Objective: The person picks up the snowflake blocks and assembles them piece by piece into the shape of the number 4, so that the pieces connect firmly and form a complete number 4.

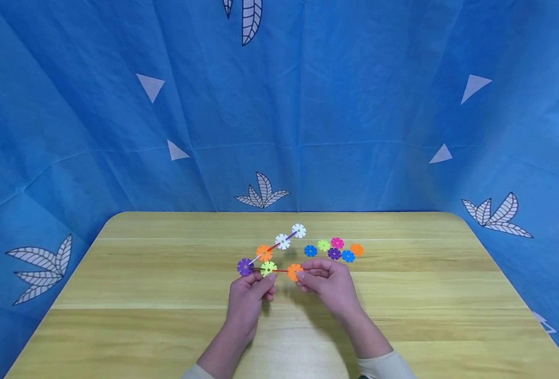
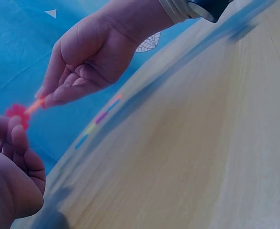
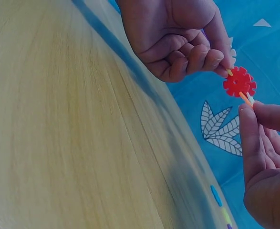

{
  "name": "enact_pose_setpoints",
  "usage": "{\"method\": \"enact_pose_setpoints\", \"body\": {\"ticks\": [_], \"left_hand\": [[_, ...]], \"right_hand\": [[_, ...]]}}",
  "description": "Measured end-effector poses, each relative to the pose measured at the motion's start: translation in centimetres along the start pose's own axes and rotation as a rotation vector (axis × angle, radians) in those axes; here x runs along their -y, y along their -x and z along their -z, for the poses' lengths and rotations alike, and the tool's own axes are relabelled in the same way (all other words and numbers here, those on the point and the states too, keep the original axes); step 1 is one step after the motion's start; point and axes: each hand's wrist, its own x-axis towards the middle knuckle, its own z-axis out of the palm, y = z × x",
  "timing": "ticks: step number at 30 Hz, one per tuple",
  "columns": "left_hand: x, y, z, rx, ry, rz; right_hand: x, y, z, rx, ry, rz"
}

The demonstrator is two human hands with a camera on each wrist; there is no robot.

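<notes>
A bent chain of slotted plastic discs is held up over the table. It runs from white discs (image 1: 282, 241) through an orange one (image 1: 264, 252) and a purple one (image 1: 245, 267), with other discs edge-on between. My left hand (image 1: 250, 301) pinches the yellow-green disc (image 1: 268, 269) by its lower edge. Between both hands a red disc (image 3: 237, 82) stands edge-on to the head view, joined to the yellow-green one. Thumb and fingers of my right hand (image 1: 330, 287) pinch the end orange disc (image 1: 295, 272), which meets the red disc's rim.
Right of the chain, several loose discs lie flat on the wooden table (image 1: 166, 326): blue (image 1: 310, 251), yellow-green (image 1: 324, 245), pink (image 1: 337, 242), purple (image 1: 334, 253) and orange (image 1: 357, 249) among them. A blue patterned cloth (image 1: 279, 105) hangs behind the table.
</notes>
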Motion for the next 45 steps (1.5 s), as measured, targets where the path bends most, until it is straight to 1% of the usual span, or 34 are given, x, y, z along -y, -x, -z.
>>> {"method": "enact_pose_setpoints", "body": {"ticks": [14,24,32,36,45], "left_hand": [[-0.1,0.2,-0.1,0.020,0.019,-0.003],[-0.2,0.3,-0.3,0.034,0.003,-0.021],[-0.3,0.4,-0.3,0.052,-0.004,-0.026],[-0.3,0.3,-0.2,0.053,0.003,-0.037],[-0.3,0.4,-0.3,0.050,0.020,-0.036]], "right_hand": [[0.0,0.1,-0.3,0.004,-0.010,-0.007],[0.1,0.2,-0.9,-0.021,-0.026,0.033],[0.0,0.5,-1.3,-0.032,-0.032,0.031],[0.0,0.4,-1.3,-0.025,-0.034,0.031],[0.1,0.2,-1.0,-0.013,-0.064,0.056]]}}
